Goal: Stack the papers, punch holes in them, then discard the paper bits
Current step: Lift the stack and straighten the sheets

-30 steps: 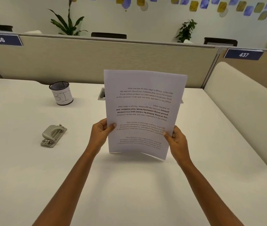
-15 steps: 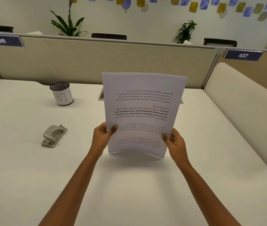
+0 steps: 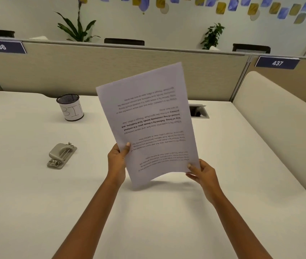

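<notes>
1. The desk (image 3: 36,202) is white and runs back to a beige partition (image 3: 111,75) with the plates 436 and 437.
2. The papers (image 3: 148,118) are held up over the middle of the desk, printed side to the camera with the text upside down. Half a second ago they stood nearly straight. Now the stack is turned so that its top leans left and its upper right corner is highest. The bottom edge bows upward. Whether the lower left corner touches the desk cannot be told.
3. The left hand (image 3: 117,159) grips the left edge, thumb on the front and fingers hidden behind, higher on the sheet than before.
4. The right hand (image 3: 204,174) pinches the bottom right corner in the same way, thumb in front.
5. The bin (image 3: 71,109), a mesh cup, stands back left, well apart from the papers and unmoved.
6. The punch (image 3: 60,156) lies in front of it, untouched.
7. The cable port (image 3: 198,111) now shows to the right of the papers.
</notes>
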The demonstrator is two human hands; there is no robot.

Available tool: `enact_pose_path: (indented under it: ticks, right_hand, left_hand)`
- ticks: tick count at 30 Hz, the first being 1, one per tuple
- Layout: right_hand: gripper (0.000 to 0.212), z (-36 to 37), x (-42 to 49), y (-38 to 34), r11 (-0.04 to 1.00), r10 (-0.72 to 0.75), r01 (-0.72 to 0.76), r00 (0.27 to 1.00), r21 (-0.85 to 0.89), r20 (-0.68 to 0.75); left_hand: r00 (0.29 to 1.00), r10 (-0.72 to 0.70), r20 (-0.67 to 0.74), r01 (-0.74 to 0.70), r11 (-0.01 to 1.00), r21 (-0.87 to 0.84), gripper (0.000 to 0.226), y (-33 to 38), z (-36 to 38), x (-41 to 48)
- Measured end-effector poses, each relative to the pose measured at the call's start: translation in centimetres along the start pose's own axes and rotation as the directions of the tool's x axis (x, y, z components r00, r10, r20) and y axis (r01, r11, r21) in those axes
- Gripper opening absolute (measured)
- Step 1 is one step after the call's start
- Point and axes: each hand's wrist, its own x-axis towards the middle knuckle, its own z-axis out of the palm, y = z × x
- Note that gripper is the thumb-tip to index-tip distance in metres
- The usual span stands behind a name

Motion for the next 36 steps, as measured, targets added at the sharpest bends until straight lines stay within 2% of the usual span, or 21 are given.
enact_pose_path:
  ticks: [4, 8, 18, 25, 31, 34, 36]
  right_hand:
    - [0.015, 0.6, -0.4, 0.2, 0.972, 0.053, -0.059, 0.998, 0.228, 0.035]
    - [0.014, 1.8, -0.8, 0.4, 0.949, 0.049, -0.073, 0.995, 0.306, 0.084]
    - [0.022, 3.2, -1.0, -0.2, 0.992, -0.005, 0.007, 1.000, 0.122, -0.020]
    - [0.023, 1.2, -0.6, -0.9, 0.996, 0.044, -0.045, 0.999, 0.077, 0.004]
    - [0.026, -1.6, -0.2, -1.3, 0.993, 0.106, -0.107, 0.994, 0.051, 0.028]
    - [0.029, -2.8, 0.1, -1.6, 0.985, 0.169, -0.169, 0.986, 0.024, 0.010]
    - [0.028, -3.4, 0.2, -1.8, 0.982, 0.190, -0.190, 0.982, -0.021, -0.019]
  left_hand:
    - [0.997, -0.079, 0.026, 0.082, 0.984, -0.155, 0.020, -0.5, 0.5, -0.2]
    - [0.989, -0.145, 0.033, 0.149, 0.948, -0.282, 0.020, -1.0, 1.1, -0.6]
    - [0.960, -0.281, 0.016, 0.270, 0.905, -0.329, 0.017, -1.7, 1.4, -1.4]
    - [0.929, -0.365, -0.057, 0.322, 0.876, -0.360, 0.016, -1.2, -1.1, -0.2]
    - [0.914, -0.385, -0.125, 0.304, 0.857, -0.416, 0.020, 0.2, -3.8, 1.5]
    - [0.886, -0.461, -0.058, 0.400, 0.821, -0.408, 0.028, 0.9, -5.5, 2.5]
    - [0.843, -0.538, 0.028, 0.525, 0.809, -0.266, 0.032, 1.3, -6.3, 2.8]
